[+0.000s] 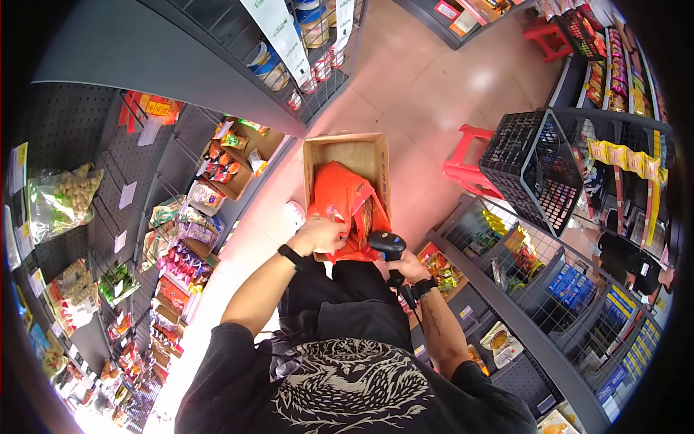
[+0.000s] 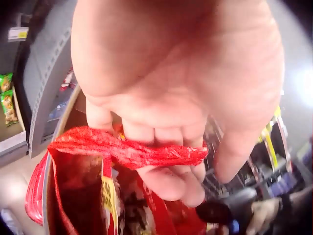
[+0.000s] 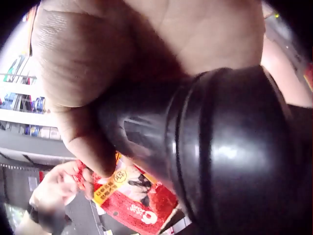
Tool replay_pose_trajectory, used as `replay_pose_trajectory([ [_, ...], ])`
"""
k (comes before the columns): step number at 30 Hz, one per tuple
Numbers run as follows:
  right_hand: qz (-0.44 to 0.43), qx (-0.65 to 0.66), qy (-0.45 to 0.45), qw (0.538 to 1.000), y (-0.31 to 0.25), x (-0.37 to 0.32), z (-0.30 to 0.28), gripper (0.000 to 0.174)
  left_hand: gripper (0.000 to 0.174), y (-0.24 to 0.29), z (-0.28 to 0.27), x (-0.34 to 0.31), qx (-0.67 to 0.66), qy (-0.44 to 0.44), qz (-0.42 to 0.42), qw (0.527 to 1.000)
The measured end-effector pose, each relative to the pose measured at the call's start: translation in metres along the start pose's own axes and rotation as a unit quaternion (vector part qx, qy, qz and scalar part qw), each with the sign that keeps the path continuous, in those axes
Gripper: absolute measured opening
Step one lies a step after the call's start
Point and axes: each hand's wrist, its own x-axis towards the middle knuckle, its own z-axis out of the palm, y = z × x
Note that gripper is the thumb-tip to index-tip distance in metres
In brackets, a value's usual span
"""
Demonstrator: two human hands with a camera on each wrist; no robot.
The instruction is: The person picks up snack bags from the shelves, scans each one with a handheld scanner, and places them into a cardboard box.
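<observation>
A red plastic bag (image 1: 336, 189) stands in an open cardboard box (image 1: 384, 155). My left hand (image 1: 322, 235) grips the bag's bunched handle (image 2: 132, 152), with the fingers (image 2: 171, 183) curled round it. Through the bag's opening, packaged goods show in the left wrist view. My right hand (image 1: 410, 267) holds a black handheld scanner (image 1: 387, 244) just right of the bag. In the right wrist view the scanner's black body (image 3: 234, 142) fills much of the picture, and a red and yellow packet (image 3: 137, 200) shows beyond it.
Shelves with hanging packets (image 1: 61, 202) stand at the left. A black crate (image 1: 531, 163) rests by a red stool (image 1: 466, 159) on the right. Wire racks (image 1: 571, 289) stand at the lower right, and tiled floor (image 1: 412, 87) lies beyond the box.
</observation>
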Motion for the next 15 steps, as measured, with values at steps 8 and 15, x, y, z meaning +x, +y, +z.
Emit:
replay_pose_trajectory([
  [8, -0.009, 0.101, 0.065, 0.993, 0.002, 0.007, 0.005, 0.034, 0.059, 0.056, 0.043, 0.040, 0.113, -0.006, -0.081, 0.990],
  [15, -0.056, 0.242, 0.031, 0.968, 0.012, 0.039, 0.010, 0.033, 0.053, 0.054, 0.101, 0.059, 0.124, 0.082, -0.089, 0.985],
])
